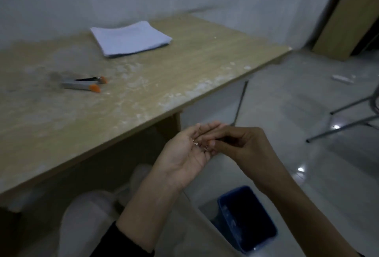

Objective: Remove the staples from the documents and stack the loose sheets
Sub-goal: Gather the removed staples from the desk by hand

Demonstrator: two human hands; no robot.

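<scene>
Your left hand (184, 154) lies palm up, its grip spread, cradling a few small staples (200, 145). Your right hand (244, 146) pinches at them with fingertips pressed together. Below both grips sits a blue bin (246, 218); up and left, papers (130, 38) rest on the tabletop (184, 76).

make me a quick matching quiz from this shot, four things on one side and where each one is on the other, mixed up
Things:
1. paper stack
2. staple remover
3. blue bin
4. loose staples

Places:
A. on the floor, below the hands
B. in the open left palm
C. far part of the table, near the wall
D. left part of the table, nearer than the paper

Pairs: 1-C, 2-D, 3-A, 4-B
</scene>
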